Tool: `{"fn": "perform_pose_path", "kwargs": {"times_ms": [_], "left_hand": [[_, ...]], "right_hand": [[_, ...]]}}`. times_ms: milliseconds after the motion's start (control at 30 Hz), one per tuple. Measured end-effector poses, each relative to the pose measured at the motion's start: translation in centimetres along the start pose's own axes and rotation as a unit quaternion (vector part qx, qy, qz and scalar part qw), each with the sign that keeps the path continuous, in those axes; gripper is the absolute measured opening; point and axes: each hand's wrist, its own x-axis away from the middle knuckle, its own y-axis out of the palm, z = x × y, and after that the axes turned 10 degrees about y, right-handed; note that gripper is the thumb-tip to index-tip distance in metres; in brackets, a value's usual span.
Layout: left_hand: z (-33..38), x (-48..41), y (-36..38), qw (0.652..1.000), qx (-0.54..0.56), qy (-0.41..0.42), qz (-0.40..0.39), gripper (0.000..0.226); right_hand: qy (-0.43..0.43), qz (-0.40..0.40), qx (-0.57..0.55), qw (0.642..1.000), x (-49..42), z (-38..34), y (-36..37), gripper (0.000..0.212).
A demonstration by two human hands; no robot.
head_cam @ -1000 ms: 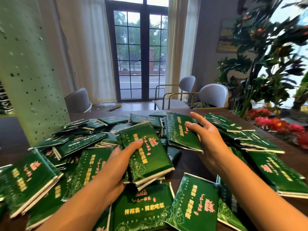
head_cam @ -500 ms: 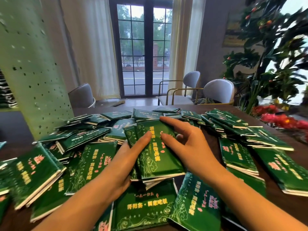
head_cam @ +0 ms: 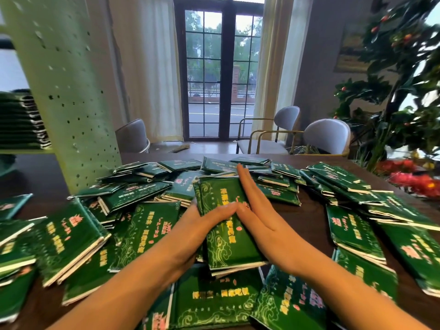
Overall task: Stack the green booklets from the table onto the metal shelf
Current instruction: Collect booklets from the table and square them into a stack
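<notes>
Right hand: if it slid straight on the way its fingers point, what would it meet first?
Likely the loose booklets at the pile's far edge, just past the fingertips of the right hand, which lies flat along the stack. Depth is unclear; it might pass over them.

Two hands (head_cam: 259, 217), three chairs (head_cam: 327, 135), dozens of booklets (head_cam: 152, 225)

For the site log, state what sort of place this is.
Likely a dining or meeting room, indoors: a dark wooden table strewn with green booklets, padded chairs at its far side, and tall curtained glass doors facing a street.
</notes>
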Motion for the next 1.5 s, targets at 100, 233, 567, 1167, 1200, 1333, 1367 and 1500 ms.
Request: {"fn": "perform_pose_path", "kwargs": {"times_ms": [100, 233, 567, 1167, 1200, 1333, 1367, 1500], "left_hand": [[0.0, 0.1, 0.0, 1.000, 0.006, 0.008, 0.006, 0.061], [0.4, -0.1, 0.0, 0.999, 0.020, 0.014, 0.045, 0.060], [1.2, -0.3, -0.5, 0.996, 0.010, 0.003, 0.085, 0.057], [0.7, -0.4, -0.4, 0.999, -0.014, -0.010, 0.046, 0.046], [0.6, -0.3, -0.3, 0.999, -0.015, -0.009, 0.047, 0.048], [0.7, -0.3, -0.3, 0.999, -0.014, -0.005, 0.048, 0.057], [0.6, -0.4, -0.3, 0.999, -0.015, -0.005, 0.048, 0.058], [0.6, -0.6, -0.5, 0.999, -0.019, 0.001, 0.044, 0.054]], "right_hand": [[-0.006, 0.021, -0.008, 1.000, -0.2, 0.0, 0.0, 0.053], [0.004, 0.065, -0.017, 0.998, -0.5, -0.2, -1.0, 0.058], [0.198, -0.164, 0.321, 0.911, -0.2, 0.5, -6.8, 0.039], [0.240, -0.224, 0.482, 0.812, 1.9, -0.9, -5.8, 0.098], [0.240, -0.219, 0.461, 0.826, 1.9, -0.6, -5.8, 0.098], [0.210, -0.163, 0.378, 0.887, 2.7, -0.2, -6.0, 0.088], [0.196, -0.141, 0.343, 0.908, 2.8, -0.2, -6.2, 0.083], [0.154, -0.025, 0.114, 0.981, 2.9, -0.6, -7.2, 0.069]]}}
